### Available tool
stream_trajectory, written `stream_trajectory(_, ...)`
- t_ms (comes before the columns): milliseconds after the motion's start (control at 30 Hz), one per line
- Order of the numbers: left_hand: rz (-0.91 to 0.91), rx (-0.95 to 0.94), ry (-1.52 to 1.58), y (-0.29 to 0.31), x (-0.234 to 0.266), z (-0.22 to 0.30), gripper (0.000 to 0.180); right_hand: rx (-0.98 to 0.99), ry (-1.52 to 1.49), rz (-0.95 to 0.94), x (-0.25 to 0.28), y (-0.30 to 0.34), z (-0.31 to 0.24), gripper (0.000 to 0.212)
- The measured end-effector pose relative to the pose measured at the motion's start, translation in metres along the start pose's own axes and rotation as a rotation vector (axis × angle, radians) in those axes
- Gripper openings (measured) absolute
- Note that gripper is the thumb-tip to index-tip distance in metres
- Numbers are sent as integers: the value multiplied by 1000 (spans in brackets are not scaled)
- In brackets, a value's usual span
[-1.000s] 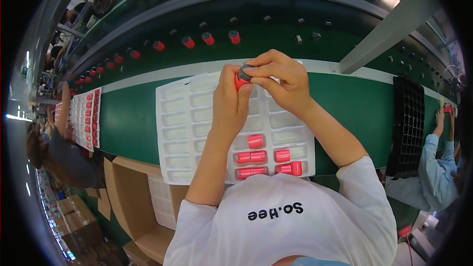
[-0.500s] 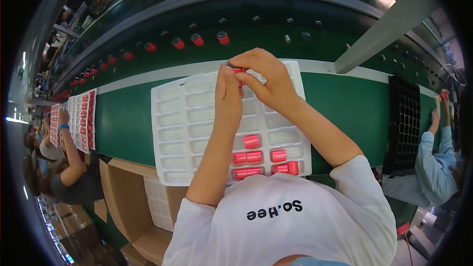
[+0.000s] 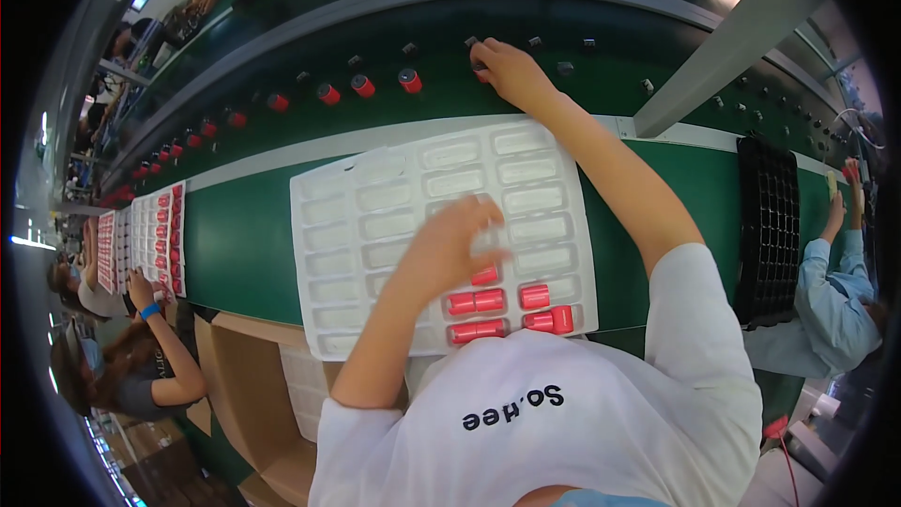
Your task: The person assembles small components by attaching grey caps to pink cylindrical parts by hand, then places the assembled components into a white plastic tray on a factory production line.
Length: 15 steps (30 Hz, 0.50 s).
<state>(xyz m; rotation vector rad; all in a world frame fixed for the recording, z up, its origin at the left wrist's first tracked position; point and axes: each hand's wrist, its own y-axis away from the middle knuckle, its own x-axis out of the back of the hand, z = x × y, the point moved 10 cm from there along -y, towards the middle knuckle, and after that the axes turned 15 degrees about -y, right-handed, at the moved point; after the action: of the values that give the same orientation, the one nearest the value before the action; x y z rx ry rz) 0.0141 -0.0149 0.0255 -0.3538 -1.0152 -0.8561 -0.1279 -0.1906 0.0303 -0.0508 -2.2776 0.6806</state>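
My right hand (image 3: 511, 70) is stretched over the dark green belt, its fingertips closed on a small red cylinder with a dark top (image 3: 481, 73). My left hand (image 3: 449, 246) is blurred by motion above the white compartment tray (image 3: 333, 183); its thumb and fingers look apart, with nothing seen between them. Just by its fingers, a red cylindrical piece (image 3: 485, 275) lies in the tray, partly covered. More red pieces lie in the near right compartments: a pair (image 3: 476, 301), another pair (image 3: 477, 330), a single one (image 3: 534, 297) and a group (image 3: 549, 320).
Several red cylinders with dark tops (image 3: 409, 82) stand along the belt (image 3: 310, 47), with small metallic parts behind. A grey post (image 3: 732, 47) rises at right, beyond which lies a black tray (image 3: 768, 230). An open cardboard box (image 3: 230, 385) stands lower left. Co-workers sit on both sides.
My hands have parted. The right one went forward to the belt with the red cylinder; the left one came back over the tray towards the red pieces.
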Motion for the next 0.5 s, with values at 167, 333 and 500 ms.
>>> stream_trajectory(167,-90,59,-45,37,-25,13,31,-7,65,-29,12,-4,-13,37)
stream_trajectory(333,-44,6,-2,36,-20,7,30,-336,318,-173,3,17,37,33)
stream_trajectory(500,-77,237,542,27,-5,-16,23,-402,-481,-94,10,31,36,16)
